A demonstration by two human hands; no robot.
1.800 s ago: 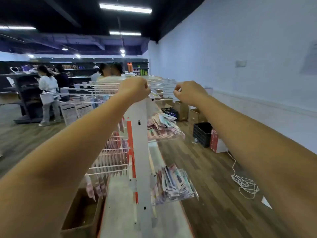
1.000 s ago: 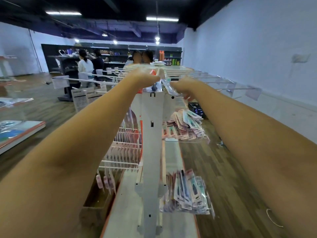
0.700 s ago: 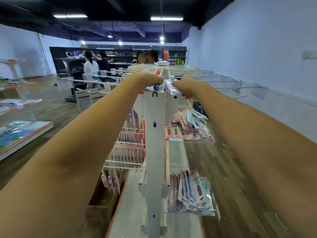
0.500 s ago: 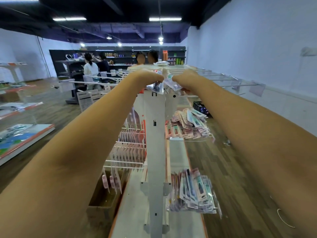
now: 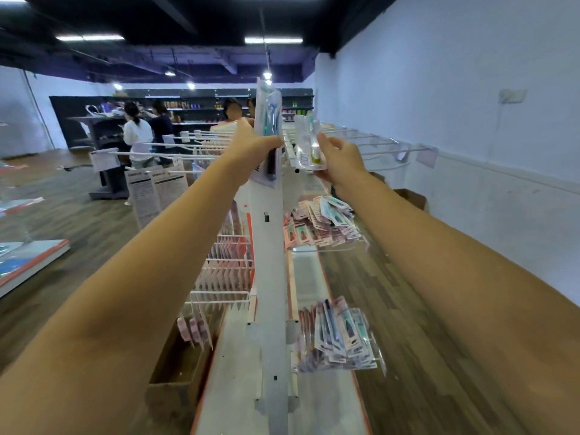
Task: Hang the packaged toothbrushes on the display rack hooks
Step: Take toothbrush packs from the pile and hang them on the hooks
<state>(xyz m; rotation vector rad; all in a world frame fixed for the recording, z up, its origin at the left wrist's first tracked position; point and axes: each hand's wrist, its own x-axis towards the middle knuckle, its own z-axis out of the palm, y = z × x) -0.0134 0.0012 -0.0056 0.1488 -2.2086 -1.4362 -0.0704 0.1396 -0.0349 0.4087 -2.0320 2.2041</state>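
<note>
Both arms reach out over the top of the white display rack. My left hand grips a packaged toothbrush with a teal brush, held upright above the rack's top. My right hand holds a second clear toothbrush package by its lower end, just right of the rack's top. Bare white hooks stick out to the right at hand height. Lower right-side hooks carry bunches of hung packages, with another hung bunch further down.
Left-side hooks with price tags jut out at hand height, and pink packages hang below them. A cardboard box sits at the rack's left base. Several people stand at far shelving. A white wall runs along the right.
Both hands have lifted off the rack's top, each raising a toothbrush package; the left one now stands upright. The hands have drawn slightly apart.
</note>
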